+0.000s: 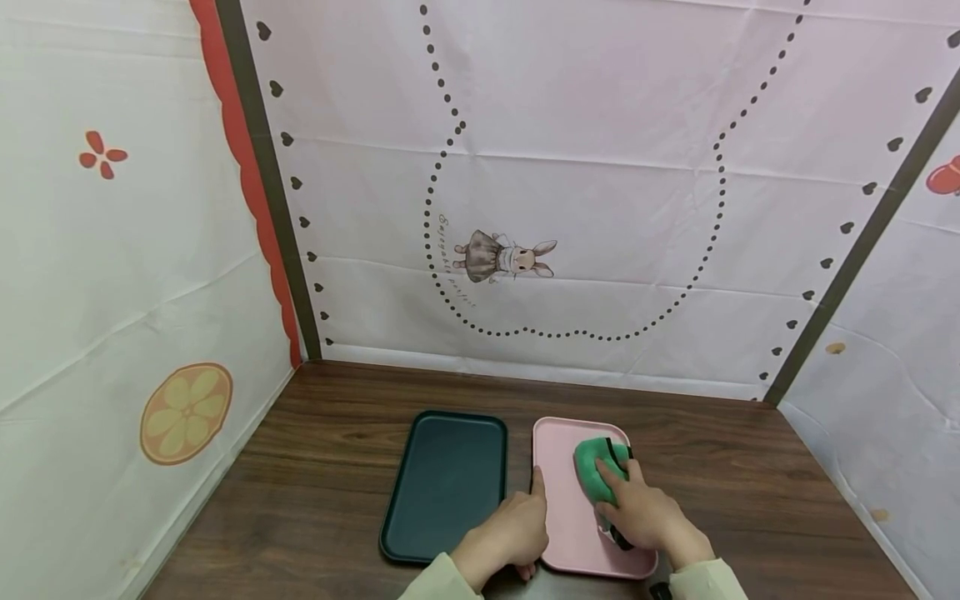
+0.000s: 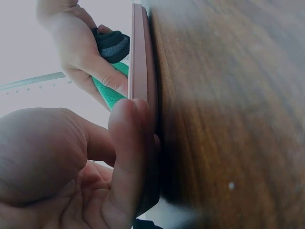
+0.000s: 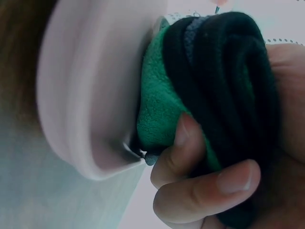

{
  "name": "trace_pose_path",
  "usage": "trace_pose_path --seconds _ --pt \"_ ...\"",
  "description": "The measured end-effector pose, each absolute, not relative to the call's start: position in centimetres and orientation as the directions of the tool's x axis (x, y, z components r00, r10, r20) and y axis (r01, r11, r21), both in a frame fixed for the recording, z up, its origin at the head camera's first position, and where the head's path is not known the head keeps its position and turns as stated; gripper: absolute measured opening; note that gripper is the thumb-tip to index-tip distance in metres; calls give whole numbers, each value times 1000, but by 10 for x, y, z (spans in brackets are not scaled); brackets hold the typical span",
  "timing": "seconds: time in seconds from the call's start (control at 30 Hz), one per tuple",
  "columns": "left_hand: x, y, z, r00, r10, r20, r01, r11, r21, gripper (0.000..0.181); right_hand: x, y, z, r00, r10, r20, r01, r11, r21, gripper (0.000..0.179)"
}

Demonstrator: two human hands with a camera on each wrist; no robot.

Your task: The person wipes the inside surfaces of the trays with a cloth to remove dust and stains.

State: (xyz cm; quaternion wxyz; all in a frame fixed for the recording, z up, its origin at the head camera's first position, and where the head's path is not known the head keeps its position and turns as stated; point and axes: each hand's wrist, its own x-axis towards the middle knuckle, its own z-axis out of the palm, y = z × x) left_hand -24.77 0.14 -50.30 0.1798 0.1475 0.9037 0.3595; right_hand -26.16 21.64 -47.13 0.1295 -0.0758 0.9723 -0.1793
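My right hand (image 1: 647, 510) grips a folded green cloth (image 1: 591, 468) with black edging and presses it on the pink tray (image 1: 564, 521). In the right wrist view the fingers curl round the fuzzy green cloth (image 3: 159, 100), whose dark folded edge lies toward the palm. My left hand (image 1: 516, 527) is at the tray's left rim, its index finger stretched along it. Seen from the left wrist, thumb and fingers pinch the rim of the pink tray (image 2: 139, 57); part of their contact is hidden.
A dark teal tray (image 1: 448, 487) lies left of the pink one on the brown wood-grain table (image 1: 330, 467). Printed white curtains (image 1: 570, 208) stand behind the table and along both sides.
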Motion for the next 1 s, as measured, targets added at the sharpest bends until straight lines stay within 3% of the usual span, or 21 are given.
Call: trace_pose_path --seconds 1.0 --pt "-247 2 -504 -894 387 -226 125 700 703 80 -236 213 -483 -972 -167 -167 -114 950 -290 71"
